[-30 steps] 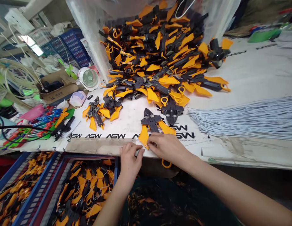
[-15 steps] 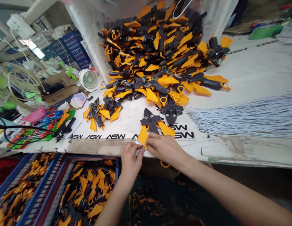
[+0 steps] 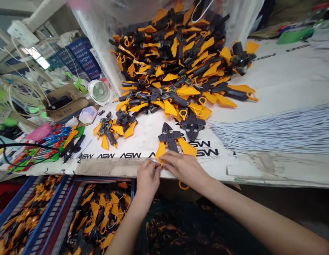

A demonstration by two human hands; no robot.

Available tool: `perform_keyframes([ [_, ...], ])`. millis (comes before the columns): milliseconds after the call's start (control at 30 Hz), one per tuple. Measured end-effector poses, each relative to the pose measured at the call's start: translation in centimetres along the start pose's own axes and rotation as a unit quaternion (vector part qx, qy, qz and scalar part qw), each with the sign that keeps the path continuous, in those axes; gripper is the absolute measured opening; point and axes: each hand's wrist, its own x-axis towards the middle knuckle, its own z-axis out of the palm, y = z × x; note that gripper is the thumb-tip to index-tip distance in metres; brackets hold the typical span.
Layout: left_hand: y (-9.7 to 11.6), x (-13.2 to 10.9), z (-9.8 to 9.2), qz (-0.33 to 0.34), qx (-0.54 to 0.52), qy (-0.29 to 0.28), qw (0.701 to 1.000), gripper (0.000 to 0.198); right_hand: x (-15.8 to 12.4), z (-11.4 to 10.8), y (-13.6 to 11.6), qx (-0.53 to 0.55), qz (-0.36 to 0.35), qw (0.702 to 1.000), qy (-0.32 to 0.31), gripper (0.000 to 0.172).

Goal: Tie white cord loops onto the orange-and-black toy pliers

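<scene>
Right hand (image 3: 183, 169) has slid a little leftward since the earlier view, closing the gap to the left hand (image 3: 148, 181), and now the fingertips of both nearly meet. Between them, at the grip's far side, lies a black-and-orange plastic piece (image 3: 169, 139), flat on the bench, its pointed black end facing away from the person and its two orange wings spread. The lower-left wing tip reaches right into the fingers; the right hand's fingers (image 3: 167, 157) lie over it. Both hands are partly curled, not spread wide, but whether they pinch the wing or only touch it cannot be told.

Just below the right hand, an orange plastic ring (image 3: 183, 185) hangs past the bench edge. Beyond the piece, a black moulded part with orange loops (image 3: 192, 124) lies close by, and further from the grip rises a large heap of similar pieces (image 3: 167, 60). To the left of the grip sits a smaller cluster of them (image 3: 114, 127) on the white ASW-printed sheet (image 3: 127, 155). To the right, a long bundle of pale cords (image 3: 273, 131) stretches across the bench. Below and left of the left hand, a blue-framed crate (image 3: 132, 191) holds more finished pieces.
</scene>
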Motion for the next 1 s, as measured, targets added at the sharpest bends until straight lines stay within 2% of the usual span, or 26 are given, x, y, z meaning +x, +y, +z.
perform_keyframes([
  [100,-0.2,0.1,-1.0,0.017,-0.026,-0.015,0.999,0.018,-0.4,-0.2,-0.5,-0.054,-0.025,0.998,-0.006,0.020],
  [167,-0.9,-0.2,-2.6,0.007,-0.079,-0.027,0.996,0.020,-0.6,-0.3,-0.7,-0.087,-0.034,0.995,-0.019,0.019],
  [233,-1.8,-0.7,-4.9,-0.035,-0.159,-0.038,0.986,0.023,-0.8,-0.4,-0.6,-0.093,-0.037,0.995,-0.019,0.020],
  [333,-2.9,-1.6,-8.0,-0.134,-0.290,-0.031,0.947,0.029,-1.0,-0.4,-0.4,-0.073,-0.033,0.997,-0.007,0.022],
  [400,-2.7,-2.2,-8.8,-0.182,-0.371,-0.051,0.909,0.034,-1.1,-0.4,-0.4,-0.047,-0.023,0.999,0.001,0.022],
  [467,-1.6,-2.6,-8.5,-0.216,-0.445,-0.100,0.863,0.038,-1.2,-0.4,-0.7,0.017,-0.014,1.000,0.019,0.027],
  [533,0.0,-2.7,-7.4,-0.230,-0.511,-0.137,0.817,0.041,-1.3,-0.3,-1.2,0.138,-0.016,0.990,0.041,0.032],
  [600,1.4,-2.4,-6.0,-0.225,-0.561,-0.141,0.784,0.043,-1.4,0.0,-1.9,0.279,-0.022,0.958,0.063,0.024],
  [667,2.5,-2.0,-4.8,-0.221,-0.585,-0.106,0.773,0.044,-1.4,0.4,-2.5,0.384,0.000,0.919,0.085,0.015],
  [733,2.9,-1.6,-3.7,-0.227,-0.576,-0.043,0.784,0.043,-1.5,0.8,-2.9,0.453,0.057,0.886,0.085,0.017],
  [833,2.8,-1.3,-2.7,-0.209,-0.492,0.055,0.843,0.035,-1.5,1.2,-2.9,0.552,0.154,0.818,0.036,0.031],
  [900,2.6,-1.4,-2.4,-0.165,-0.409,0.088,0.893,0.027,-1.5,1.4,-2.7,0.603,0.189,0.775,0.014,0.042],
  [1000,2.4,-1.5,-2.6,-0.087,-0.311,0.095,0.941,0.018,-1.5,1.5,-2.4,0.635,0.204,0.745,0.003,0.049],
])
